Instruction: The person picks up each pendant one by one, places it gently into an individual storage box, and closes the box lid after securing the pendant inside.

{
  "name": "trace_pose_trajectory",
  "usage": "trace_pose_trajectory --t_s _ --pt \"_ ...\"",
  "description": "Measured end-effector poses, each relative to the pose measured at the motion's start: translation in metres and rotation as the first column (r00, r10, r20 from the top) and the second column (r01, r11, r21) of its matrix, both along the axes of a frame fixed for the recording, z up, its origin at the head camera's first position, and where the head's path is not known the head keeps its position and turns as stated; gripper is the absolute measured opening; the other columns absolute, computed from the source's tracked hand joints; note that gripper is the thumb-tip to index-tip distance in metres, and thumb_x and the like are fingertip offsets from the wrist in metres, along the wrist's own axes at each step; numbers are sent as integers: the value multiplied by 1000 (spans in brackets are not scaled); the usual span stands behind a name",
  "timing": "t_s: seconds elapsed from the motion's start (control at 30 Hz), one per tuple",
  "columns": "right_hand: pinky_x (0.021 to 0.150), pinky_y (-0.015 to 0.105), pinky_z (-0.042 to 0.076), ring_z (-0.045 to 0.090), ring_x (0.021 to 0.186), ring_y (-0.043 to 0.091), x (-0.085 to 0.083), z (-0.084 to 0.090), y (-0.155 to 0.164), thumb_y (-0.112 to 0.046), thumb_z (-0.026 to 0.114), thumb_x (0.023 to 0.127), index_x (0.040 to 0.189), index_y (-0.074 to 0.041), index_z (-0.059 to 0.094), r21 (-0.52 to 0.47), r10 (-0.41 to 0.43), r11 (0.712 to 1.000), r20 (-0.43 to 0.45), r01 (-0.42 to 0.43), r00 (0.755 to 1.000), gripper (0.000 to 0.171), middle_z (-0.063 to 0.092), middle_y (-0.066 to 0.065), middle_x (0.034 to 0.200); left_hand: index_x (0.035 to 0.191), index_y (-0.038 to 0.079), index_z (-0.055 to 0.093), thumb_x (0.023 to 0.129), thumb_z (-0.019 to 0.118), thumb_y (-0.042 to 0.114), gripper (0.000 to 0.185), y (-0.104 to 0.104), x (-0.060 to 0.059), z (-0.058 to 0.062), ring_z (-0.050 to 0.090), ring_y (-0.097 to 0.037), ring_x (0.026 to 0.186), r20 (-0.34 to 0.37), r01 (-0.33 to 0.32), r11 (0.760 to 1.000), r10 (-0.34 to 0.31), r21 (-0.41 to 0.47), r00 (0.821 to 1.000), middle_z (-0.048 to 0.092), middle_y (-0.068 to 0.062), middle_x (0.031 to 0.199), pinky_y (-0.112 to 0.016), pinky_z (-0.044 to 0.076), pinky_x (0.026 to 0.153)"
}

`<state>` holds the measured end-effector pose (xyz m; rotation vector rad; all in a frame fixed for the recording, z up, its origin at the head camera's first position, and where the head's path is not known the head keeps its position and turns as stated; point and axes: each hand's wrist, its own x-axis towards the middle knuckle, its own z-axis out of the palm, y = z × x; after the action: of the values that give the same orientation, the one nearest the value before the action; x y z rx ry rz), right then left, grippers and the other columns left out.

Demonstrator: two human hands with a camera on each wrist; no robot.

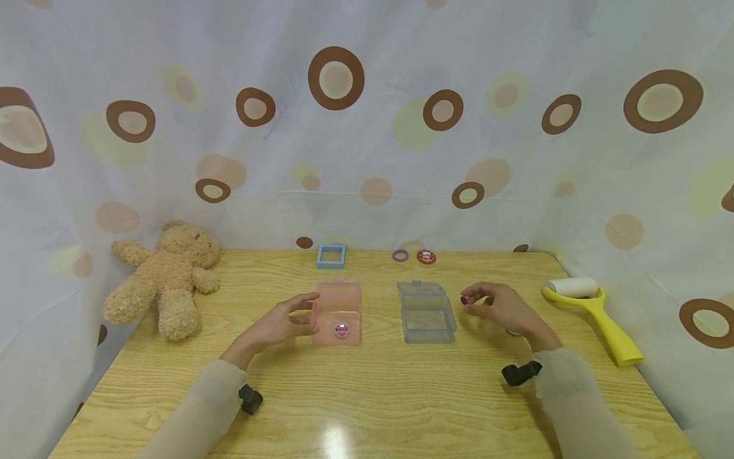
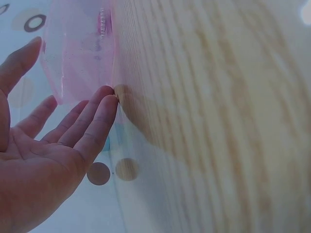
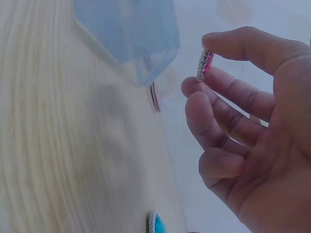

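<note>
A pink clear box (image 1: 338, 310) stands mid-table with a small pink gem piece (image 1: 341, 329) inside it. My left hand (image 1: 287, 320) lies open beside the box's left wall, fingertips touching its lower edge (image 2: 108, 92). To its right stands a blue clear box (image 1: 425, 312). My right hand (image 1: 500, 307) hovers just right of the blue box and pinches a small pink jewelled disc (image 1: 464, 299) between thumb and forefinger; the disc (image 3: 204, 65) shows edge-on in the right wrist view, near the blue box (image 3: 131, 34).
At the table's back lie a blue square frame (image 1: 331, 255), a purple ring (image 1: 400, 255) and a red round badge (image 1: 426, 257). A teddy bear (image 1: 167, 276) sits at the left edge, a yellow lint roller (image 1: 596, 306) at the right. A spotted curtain encloses the table.
</note>
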<state>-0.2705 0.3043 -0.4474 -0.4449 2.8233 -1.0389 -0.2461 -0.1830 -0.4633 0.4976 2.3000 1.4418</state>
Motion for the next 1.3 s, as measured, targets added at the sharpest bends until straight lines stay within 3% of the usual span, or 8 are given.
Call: trace_pose_trajectory --t_s 0.63,1.3 --pt "68 29 52 62 77 19 -13 8 -54 -31 70 94 121 -14 68 -76 104 992 0 -104 995 32 69 4 105 158 10 26 95 70 22 78 -1 0 0 50 -51 132 1 7 1000 -7 2 1000 33 -30 155 -62 45 105" --pt "67 29 54 65 74 15 -15 18 -126 -22 73 91 119 -14 69 -110 244 963 -40 -247 969 29 70 1 101 158 11 26 95 70 23 78 -2 -1 -1 48 -50 134 -4 12 1000 -12 -7 1000 32 -29 156 -59 45 106"
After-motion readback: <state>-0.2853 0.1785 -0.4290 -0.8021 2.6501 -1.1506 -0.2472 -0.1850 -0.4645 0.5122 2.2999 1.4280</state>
